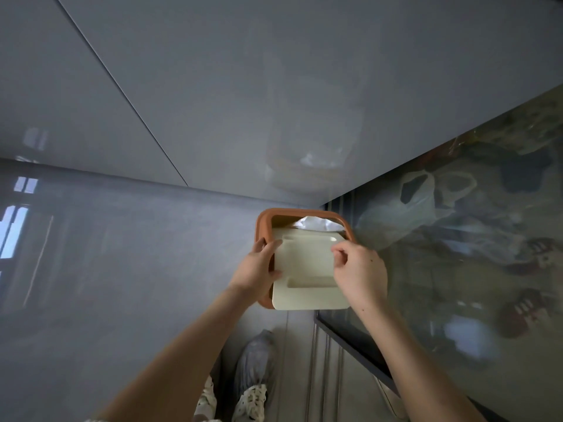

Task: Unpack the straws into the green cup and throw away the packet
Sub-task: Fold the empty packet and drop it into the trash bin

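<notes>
A small bin with an orange rim stands on the floor in a corner, seen from above. Its cream lid covers most of the opening, and a white liner bag shows in the gap at the far end. My left hand grips the lid's left edge, thumb on the orange rim. My right hand is at the lid's right edge, its curled fingers pinching there. No straws, green cup or packet can be seen.
Glossy grey cabinet fronts rise behind and to the left of the bin. A dark glass panel with reflections stands close on the right. My slippered foot is on the pale floor just below the bin.
</notes>
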